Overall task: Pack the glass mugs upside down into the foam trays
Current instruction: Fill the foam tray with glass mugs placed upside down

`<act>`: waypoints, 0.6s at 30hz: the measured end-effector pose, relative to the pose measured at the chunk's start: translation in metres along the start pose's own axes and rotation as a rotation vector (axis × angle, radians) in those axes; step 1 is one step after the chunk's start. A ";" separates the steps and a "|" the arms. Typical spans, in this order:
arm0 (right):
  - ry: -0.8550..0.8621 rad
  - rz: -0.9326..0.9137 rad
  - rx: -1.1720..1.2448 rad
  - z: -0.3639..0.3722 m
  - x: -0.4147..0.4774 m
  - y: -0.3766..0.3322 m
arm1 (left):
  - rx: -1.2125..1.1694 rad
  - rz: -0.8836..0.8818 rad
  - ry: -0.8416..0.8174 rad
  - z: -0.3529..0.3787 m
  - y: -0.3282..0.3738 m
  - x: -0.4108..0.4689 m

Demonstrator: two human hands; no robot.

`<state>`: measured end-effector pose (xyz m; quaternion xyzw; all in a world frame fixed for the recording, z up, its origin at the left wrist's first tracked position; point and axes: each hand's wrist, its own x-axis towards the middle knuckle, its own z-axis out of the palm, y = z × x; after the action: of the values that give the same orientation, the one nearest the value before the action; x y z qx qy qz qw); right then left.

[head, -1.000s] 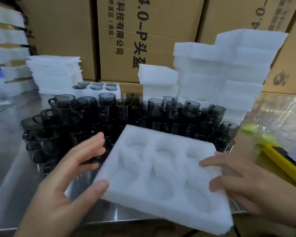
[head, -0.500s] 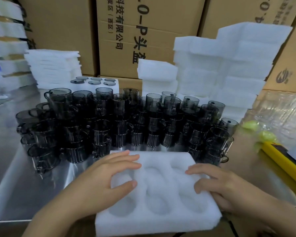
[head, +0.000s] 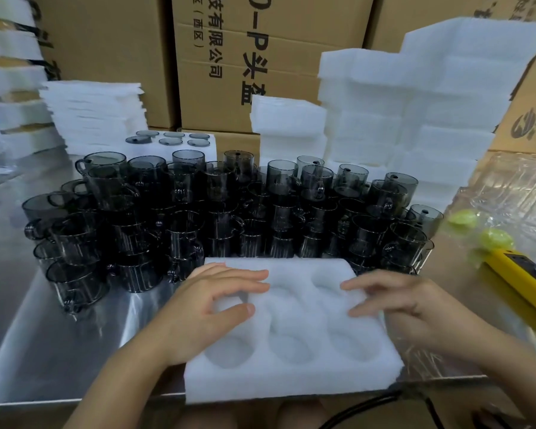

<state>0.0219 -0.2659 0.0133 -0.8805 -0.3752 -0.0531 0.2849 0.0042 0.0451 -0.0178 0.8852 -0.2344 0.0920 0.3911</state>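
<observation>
A white foam tray (head: 294,371) with round empty pockets lies flat at the front edge of the steel table (head: 53,351). My left hand (head: 205,308) rests on the tray's left part, fingers loosely bent over a pocket, thumb on the foam. My right hand (head: 412,305) lies on the tray's right edge with fingers stretched onto the foam. Behind the tray stands a dense cluster of smoky grey glass mugs (head: 217,218), stacked in two layers, mouths up. A filled foam tray (head: 211,144) with upturned mug bottoms showing sits behind the cluster.
Stacks of foam trays (head: 415,119) rise at the back right, thin foam sheets (head: 93,116) at the back left. Cardboard boxes (head: 229,57) wall the rear. A yellow tool (head: 523,277) and clear plastic packaging (head: 514,187) lie on the right. A black cable (head: 362,404) hangs below the table edge.
The foam tray was tilted up between both hands, then came down flat onto the table's front edge. Both hands have shifted onto its top surface.
</observation>
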 end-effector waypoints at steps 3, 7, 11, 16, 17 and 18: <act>0.299 0.033 -0.085 -0.020 0.020 -0.006 | -0.020 -0.034 -0.020 -0.002 0.000 0.004; 0.610 0.251 -0.441 -0.047 0.050 0.012 | -0.029 -0.081 -0.034 -0.004 0.000 0.008; 0.511 0.475 -0.617 -0.054 0.067 0.031 | -0.038 -0.066 0.014 -0.001 0.001 0.007; 0.448 0.448 -0.706 -0.056 0.076 0.039 | -0.070 -0.056 0.039 0.001 0.003 0.006; 0.431 0.450 -0.710 -0.058 0.076 0.040 | -0.075 -0.056 0.038 0.002 0.003 0.006; 0.419 0.451 -0.712 -0.060 0.077 0.040 | -0.079 -0.058 0.038 0.002 0.003 0.006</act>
<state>0.1116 -0.2720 0.0684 -0.9533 -0.0672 -0.2919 0.0390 0.0079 0.0402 -0.0154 0.8735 -0.2046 0.0883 0.4328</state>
